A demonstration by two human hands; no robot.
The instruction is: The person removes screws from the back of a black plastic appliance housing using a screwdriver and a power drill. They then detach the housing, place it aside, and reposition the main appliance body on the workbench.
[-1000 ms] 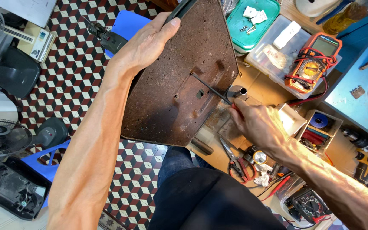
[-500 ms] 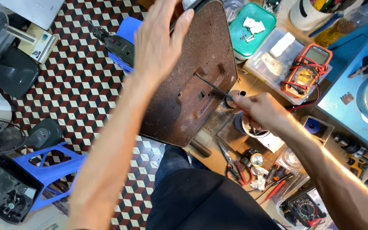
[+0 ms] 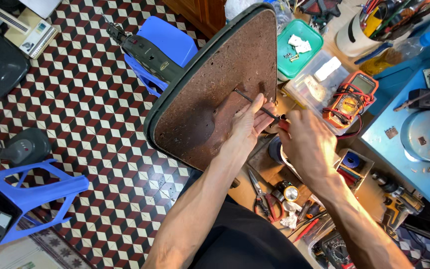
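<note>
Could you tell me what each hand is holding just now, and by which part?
The right hand grips a screwdriver by its handle end. The left hand lies flat against the rusty base plate's underside, steadying it rather than grasping.

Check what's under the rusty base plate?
Below the rusty base plate, checkered floor tiles and a drill on a blue stool show; the rest is covered.

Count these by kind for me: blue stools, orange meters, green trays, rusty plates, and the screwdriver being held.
blue stools: 2
orange meter: 1
green tray: 1
rusty plate: 1
screwdriver, held: 1
Total: 6
</note>
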